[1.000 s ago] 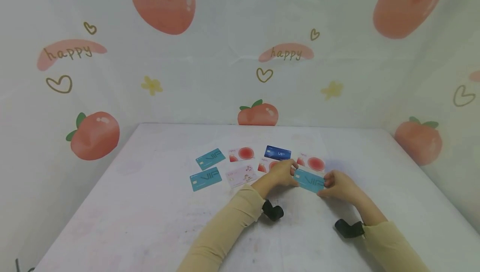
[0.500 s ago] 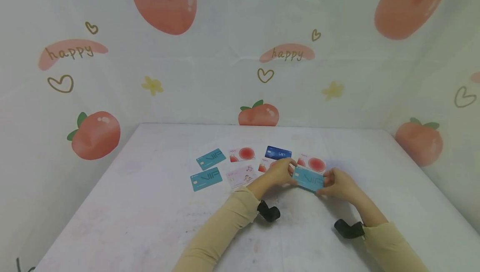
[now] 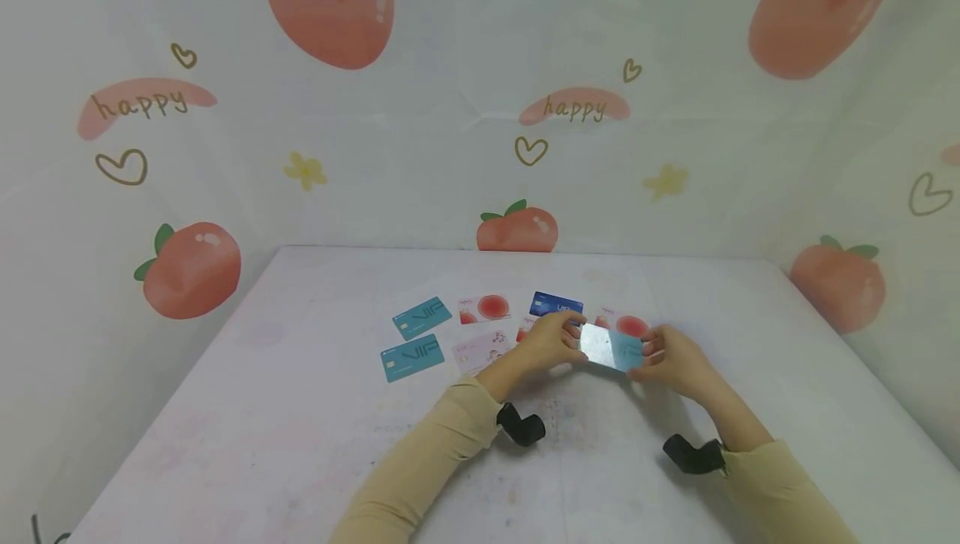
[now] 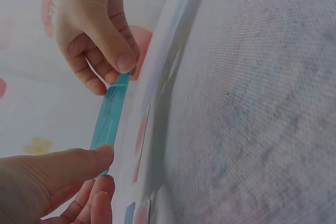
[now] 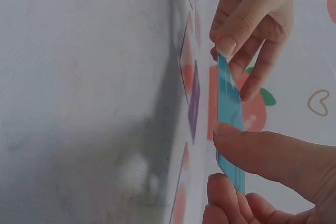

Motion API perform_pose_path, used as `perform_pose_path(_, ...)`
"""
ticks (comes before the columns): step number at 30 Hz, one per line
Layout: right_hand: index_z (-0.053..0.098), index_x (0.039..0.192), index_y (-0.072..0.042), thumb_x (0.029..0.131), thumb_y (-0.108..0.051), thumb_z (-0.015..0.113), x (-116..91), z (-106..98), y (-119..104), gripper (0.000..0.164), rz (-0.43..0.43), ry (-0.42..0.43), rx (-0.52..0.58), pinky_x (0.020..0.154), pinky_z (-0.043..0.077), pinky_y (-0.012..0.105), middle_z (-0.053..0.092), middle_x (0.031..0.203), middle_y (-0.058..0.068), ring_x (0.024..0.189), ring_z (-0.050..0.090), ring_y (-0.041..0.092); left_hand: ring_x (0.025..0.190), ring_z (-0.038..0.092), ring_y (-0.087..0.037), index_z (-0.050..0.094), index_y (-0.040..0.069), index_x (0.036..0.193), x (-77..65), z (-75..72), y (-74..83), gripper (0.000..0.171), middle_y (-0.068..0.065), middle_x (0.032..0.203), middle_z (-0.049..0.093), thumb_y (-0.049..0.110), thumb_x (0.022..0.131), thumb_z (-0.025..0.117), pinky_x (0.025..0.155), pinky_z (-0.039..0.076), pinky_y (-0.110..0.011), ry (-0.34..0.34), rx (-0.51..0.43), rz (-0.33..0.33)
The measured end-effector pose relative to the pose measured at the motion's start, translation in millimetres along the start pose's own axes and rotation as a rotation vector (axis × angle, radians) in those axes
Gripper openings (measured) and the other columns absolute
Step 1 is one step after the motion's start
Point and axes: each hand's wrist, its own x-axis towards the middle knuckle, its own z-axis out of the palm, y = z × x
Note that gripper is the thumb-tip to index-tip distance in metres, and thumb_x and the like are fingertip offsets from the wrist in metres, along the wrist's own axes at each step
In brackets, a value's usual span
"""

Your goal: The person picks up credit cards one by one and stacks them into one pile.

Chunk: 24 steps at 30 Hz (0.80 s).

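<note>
Here left fingers (image 4: 101, 205) and right fingers (image 5: 222, 193) narrowly pinch a teal card (image 3: 612, 347).

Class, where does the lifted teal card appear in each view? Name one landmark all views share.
Head: the lifted teal card is right of centre, below mid-height.
Left wrist: left of centre, spanning mid-height.
Right wrist: right of centre, spanning mid-height.
Shared landmark: the fruit-print backdrop.

The held card (image 3: 611, 348) spans between the left hand (image 3: 543, 344) and right hand (image 3: 675, 365), above the bench (image 3: 262, 444). Four cards (image 3: 412, 359) lie leftward, two far, two near; two more cards (image 3: 555, 304) lie beyond the left hand, another card (image 3: 633, 326) beyond the held one.
</note>
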Motion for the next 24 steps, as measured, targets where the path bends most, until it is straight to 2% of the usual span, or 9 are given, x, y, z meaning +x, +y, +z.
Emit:
perform_pose_path(6, 0.043, 0.111, 0.011, 0.072, -0.012, 0.078, -1.1, 0.2, -2.5, 0.058, -0.011, 0.003, -0.009, 0.074, 0.055, 0.036, 0.056, 0.099, 0.025, 0.086, 0.059, 0.028, 0.077, 0.055, -0.006, 0.052, 0.005, 0.128, -2.0, -2.0, -1.7, 0.057, -0.008, 0.104, 0.061, 0.002, 0.076, 0.074, 0.071, 0.05, -0.016, 0.011, -0.006, 0.037)
perform_pose_path(12, 0.043, 0.112, 0.012, 0.072, -0.01, 0.078, -2.6, 0.3, -4.9, 0.058, -0.032, 0.006, -0.012, 0.074, 0.055, 0.037, 0.056, 0.098, 0.024, 0.085, 0.059, 0.026, 0.076, 0.055, -0.005, 0.053, 0.004, 0.127, -6.3, -2.5, -2.8, 0.055, -0.007, 0.101, 0.06, 0.002, 0.076, 0.074, 0.07, 0.05, -0.015, 0.018, -0.014, 0.048)
perform_pose_path(20, 0.045, 0.112, 0.011, 0.073, -0.009, 0.078, -4.8, 2.2, -11.5, 0.055, -0.057, 0.01, -0.02, 0.073, 0.056, 0.036, 0.057, 0.096, 0.022, 0.082, 0.059, 0.024, 0.082, 0.062, -0.016, 0.052, -0.001, 0.126, -15.8, -2.6, -6.0, 0.056, -0.014, 0.101, 0.06, -0.002, 0.074, 0.074, 0.075, 0.054, -0.022, 0.041, -0.043, 0.088)
perform_pose_path(24, 0.046, 0.113, 0.01, 0.073, -0.008, 0.077, -4.8, 5.0, -14.6, 0.053, -0.063, 0.003, -0.015, 0.072, 0.056, 0.035, 0.057, 0.097, 0.021, 0.083, 0.059, 0.022, 0.082, 0.062, -0.016, 0.052, 0.0, 0.127, -21.3, -5.6, -7.3, 0.057, -0.013, 0.101, 0.06, 0.001, 0.075, 0.074, 0.075, 0.054, -0.022, 0.06, -0.015, 0.088)
